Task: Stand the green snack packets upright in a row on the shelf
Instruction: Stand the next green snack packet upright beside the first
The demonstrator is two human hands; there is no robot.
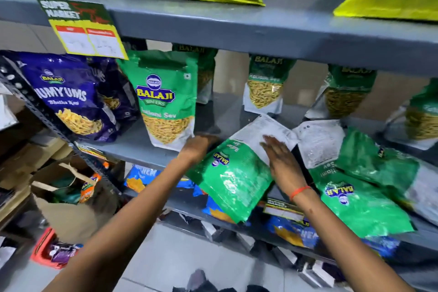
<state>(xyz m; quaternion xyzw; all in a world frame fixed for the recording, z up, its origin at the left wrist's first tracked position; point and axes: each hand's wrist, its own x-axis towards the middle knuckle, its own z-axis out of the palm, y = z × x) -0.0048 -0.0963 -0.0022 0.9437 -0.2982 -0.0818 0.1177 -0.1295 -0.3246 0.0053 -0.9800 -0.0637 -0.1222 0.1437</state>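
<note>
**Flat green packet at shelf edge, both hands on it**

The green packet (231, 178) lies face up, upside down, overhanging the shelf (132, 149) lip. I judge it light, crinkly and slippery, contents loose, so I'd take it by both side edges, not the seal. Left hand (198, 147) is tucked at its left edge, grip hidden. Right hand (280, 159) lies spread flat on top. Standing packet (166, 99) sits close left; fallen packets (355, 194) crowd the right.

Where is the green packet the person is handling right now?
In the head view, the tilted green packet lies centre frame, overhanging the grey shelf's front edge, between the left hand and right hand, right of the upright green packet.
</note>
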